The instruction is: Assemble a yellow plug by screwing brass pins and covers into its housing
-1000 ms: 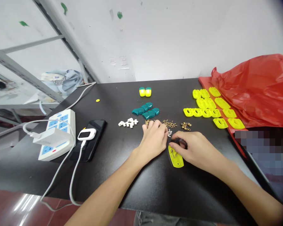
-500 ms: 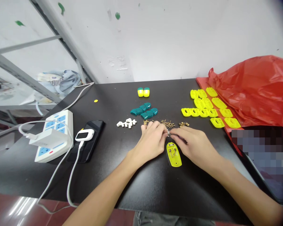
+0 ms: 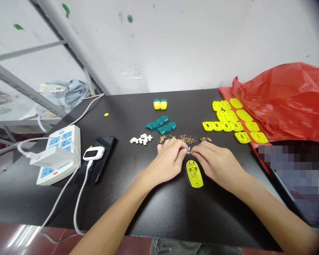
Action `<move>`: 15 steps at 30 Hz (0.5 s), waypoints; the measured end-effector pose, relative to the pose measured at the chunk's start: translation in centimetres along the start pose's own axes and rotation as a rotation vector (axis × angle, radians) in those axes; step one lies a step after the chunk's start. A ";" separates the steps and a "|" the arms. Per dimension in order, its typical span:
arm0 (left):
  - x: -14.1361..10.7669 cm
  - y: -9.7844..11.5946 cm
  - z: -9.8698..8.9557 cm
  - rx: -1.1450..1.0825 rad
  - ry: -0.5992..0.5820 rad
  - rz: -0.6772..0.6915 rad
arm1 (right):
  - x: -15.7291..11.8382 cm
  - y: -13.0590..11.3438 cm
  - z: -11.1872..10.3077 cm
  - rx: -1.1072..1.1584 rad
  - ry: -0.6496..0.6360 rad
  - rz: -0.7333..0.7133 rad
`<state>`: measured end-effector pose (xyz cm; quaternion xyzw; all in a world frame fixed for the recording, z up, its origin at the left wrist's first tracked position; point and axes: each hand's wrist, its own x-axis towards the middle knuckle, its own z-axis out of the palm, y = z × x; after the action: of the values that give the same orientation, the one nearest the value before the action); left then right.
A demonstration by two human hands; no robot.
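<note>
Two bare hands face each other over a dark tabletop [image 3: 122, 202], and we look down on them from above. The left hand [image 3: 171, 157] rests curled, its thumb and forefinger close together beside a few tiny silvery pieces [image 3: 189, 151]. The right hand [image 3: 219, 161] comes from the other side, fingers bent and thumb tucked near the forefinger, its tips at the same pieces. We cannot tell whether either hand has hold of one.

On the table just below the fingertips, between the wrists, we find a yellow shell [image 3: 198, 180], hollow side up, with small metal parts inside; neither hand grips it.

Beyond the hands we see brass-coloured screws [image 3: 186, 139], small brass-coloured blocks [image 3: 206, 139], white plastic pieces [image 3: 141, 139] and overlapping green covers [image 3: 162, 124]. To our right, more yellow parts [image 3: 223, 126] lie in groups near a red plastic bag [image 3: 281, 102]. To our left are a black phone [image 3: 106, 164] and a white power strip [image 3: 67, 136].
</note>
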<state>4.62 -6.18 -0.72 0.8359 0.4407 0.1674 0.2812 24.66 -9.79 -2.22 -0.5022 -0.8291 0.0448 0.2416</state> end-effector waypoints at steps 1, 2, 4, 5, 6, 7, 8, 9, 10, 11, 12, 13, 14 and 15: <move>-0.1 0.0 -0.2 0.025 0.010 0.020 | 0.1 0.0 -0.1 0.032 -0.013 0.014; -0.2 0.0 -0.4 0.060 0.014 0.048 | 0.2 0.0 -0.3 0.068 -0.027 0.025; -0.6 -0.1 -0.8 0.128 -0.013 0.125 | 0.3 0.1 -0.6 0.140 -0.066 0.041; -0.8 0.0 -0.9 0.143 -0.044 0.167 | 0.4 0.2 -0.9 0.174 -0.088 0.048; -0.9 0.0 -1.0 0.143 -0.078 0.206 | 0.5 0.3 -1.1 0.205 -0.112 0.056; -1.1 0.1 -1.0 0.133 -0.113 0.237 | 0.5 0.3 -1.4 0.237 -0.137 0.064; -1.2 0.2 -0.9 0.118 -0.147 0.262 | 0.5 0.4 -1.6 0.269 -0.162 0.068; -1.3 0.3 -0.8 0.105 -0.178 0.282 | 0.6 0.4 -1.9 0.301 -0.192 0.070; -1.4 0.4 -0.7 0.096 -0.203 0.298 | 0.6 0.4 -2.1 0.328 -0.223 0.069; -1.4 0.4 -0.5 0.093 -0.225 0.311 | 0.6 0.4 -2.3 0.350 -0.258 0.066; -1.4 0.5 -0.3 0.092 -0.241 0.320 | 0.6 0.3 -2.5 0.365 -0.292 0.063; -1.4 0.4 -0.1 0.095 -0.250 0.324 | 0.6 0.3 -2.6 0.373 -0.321 0.063; -1.4 0.4 0.1 0.098 -0.254 0.323 | 0.6 0.2 -2.7 0.372 -0.343 0.065; -1.3 0.3 0.2 0.099 -0.255 0.318 | 0.6 0.2 -2.7 0.366 -0.359 0.068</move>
<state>4.19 -7.47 -0.68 0.9222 0.2715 0.0806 0.2632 25.83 -9.66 0.28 -0.4615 -0.8195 0.2906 0.1760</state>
